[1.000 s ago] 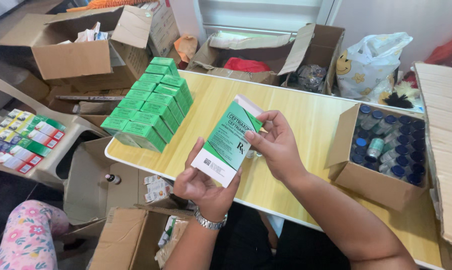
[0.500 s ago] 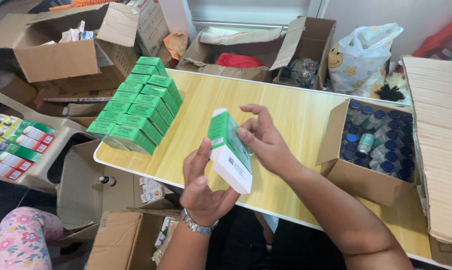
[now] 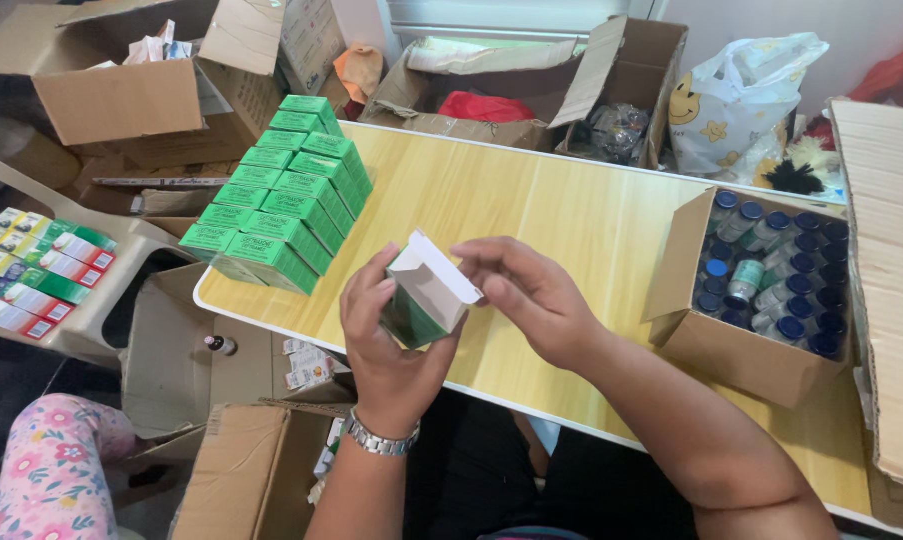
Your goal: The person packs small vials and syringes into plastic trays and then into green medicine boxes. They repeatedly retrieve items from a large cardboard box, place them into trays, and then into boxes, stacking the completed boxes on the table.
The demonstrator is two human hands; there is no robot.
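Observation:
My left hand [image 3: 383, 335] grips a small green and white carton [image 3: 421, 298] over the near edge of the yellow table [image 3: 551, 210]. The carton stands on end with its white top flap open. My right hand [image 3: 531, 292] has its fingertips at that open flap. Left of the hands, green cartons of the same kind [image 3: 276, 195] lie stacked in rows on the table. To the right, an open cardboard box [image 3: 731, 345] holds several blue-capped vials [image 3: 771, 270].
Open cardboard boxes [image 3: 121, 95] stand behind and left of the table, another [image 3: 246, 470] on the floor by my left arm. A white plastic bag [image 3: 741, 100] sits at the back right. Flat cardboard [image 3: 891, 290] lies along the right edge. A tray of small packets [image 3: 36, 270] is left.
The carton has turned upright in my left hand and its top flap now stands open. My right hand shifted from the carton's side to its open end.

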